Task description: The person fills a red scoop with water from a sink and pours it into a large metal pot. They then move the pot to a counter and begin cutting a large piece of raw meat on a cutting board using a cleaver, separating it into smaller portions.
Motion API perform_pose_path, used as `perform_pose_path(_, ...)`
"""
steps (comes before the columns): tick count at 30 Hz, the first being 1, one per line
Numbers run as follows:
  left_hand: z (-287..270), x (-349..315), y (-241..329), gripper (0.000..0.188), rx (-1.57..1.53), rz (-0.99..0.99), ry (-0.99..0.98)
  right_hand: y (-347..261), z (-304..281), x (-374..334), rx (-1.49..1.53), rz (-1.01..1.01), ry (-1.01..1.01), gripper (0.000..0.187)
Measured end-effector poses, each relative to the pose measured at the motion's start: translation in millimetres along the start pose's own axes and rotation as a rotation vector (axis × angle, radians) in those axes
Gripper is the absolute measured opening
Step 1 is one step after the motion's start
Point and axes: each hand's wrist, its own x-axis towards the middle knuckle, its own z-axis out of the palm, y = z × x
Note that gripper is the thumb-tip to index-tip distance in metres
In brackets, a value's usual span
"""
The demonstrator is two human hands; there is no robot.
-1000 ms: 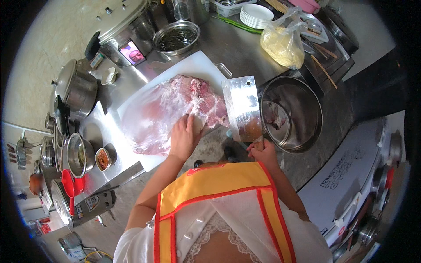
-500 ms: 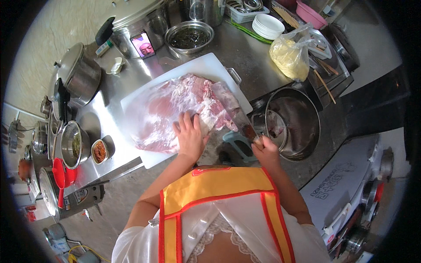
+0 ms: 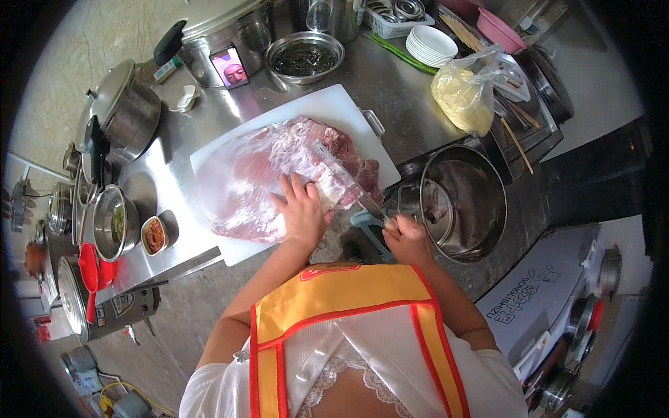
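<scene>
A large slab of raw meat (image 3: 258,167), pink with white fat, lies across a white cutting board (image 3: 223,143). My left hand (image 3: 303,212) rests flat on the meat's near side with its fingers spread. My right hand (image 3: 406,237) is wrapped round the handle of a cleaver (image 3: 341,174). The broad blade stands on edge against the meat, just right of my left fingertips. To the right of the blade, a darker red part of the meat (image 3: 366,172) lies on the board.
Right of the board stands a deep metal pot (image 3: 498,202) holding a smaller steel vessel. Behind are a steel bowl of dark food (image 3: 304,58), a phone (image 3: 229,67), stacked white plates (image 3: 431,46) and a yellow-filled bag (image 3: 463,97). Left are a steel bowl (image 3: 116,223) and a red ladle (image 3: 90,279).
The cleaver has moved left and inward over the meat, closer to my left hand. My right hand came with it. The red part of the meat right of the blade now shows more.
</scene>
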Motion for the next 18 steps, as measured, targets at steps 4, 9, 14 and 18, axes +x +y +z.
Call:
perform_pose_path(4,-3,2,3,0.063,0.007,0.006,-0.032,6,1,-2,0.028,-0.044,0.017,0.020)
perform_pose_path(9,2,1,1,0.062,-0.012,0.032,-0.007,4,0,-3,0.046,-0.014,0.065,0.020)
perform_pose_path(14,0,2,3,0.063,0.000,0.014,-0.006,7,-5,3,0.054,-0.036,0.100,0.023)
perform_pose_path(18,3,1,1,0.063,-0.046,0.050,0.043,10,-13,6,0.098,0.041,0.061,0.022)
